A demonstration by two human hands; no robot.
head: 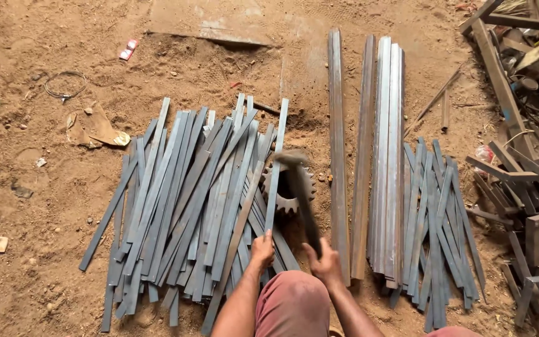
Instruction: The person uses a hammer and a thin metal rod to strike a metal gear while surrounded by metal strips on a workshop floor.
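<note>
Rusty toothed steel gear point(287, 190) sits on the sand; your left hand point(262, 248) pinches a flat grey steel strip point(276, 168) laid across it, right hand point(325, 262) gripping a blurred dark-handled hammer point(299, 187) above that gear.

A: Hand status?
B: Both forearms came in bare from the bottom edge, either side of a raised knee. Left hand point(262, 248) was closed in a fist, knuckles up, thumb side facing forward.
A: Right?
B: Right hand point(325, 262) was clenched too, fingers wrapped tight, wrist cocked slightly upward. It sat just right of the left one, a bit nearer the body.
A: Elbows?
B: Out of frame. Both forearms angled inward toward the hands.
</note>
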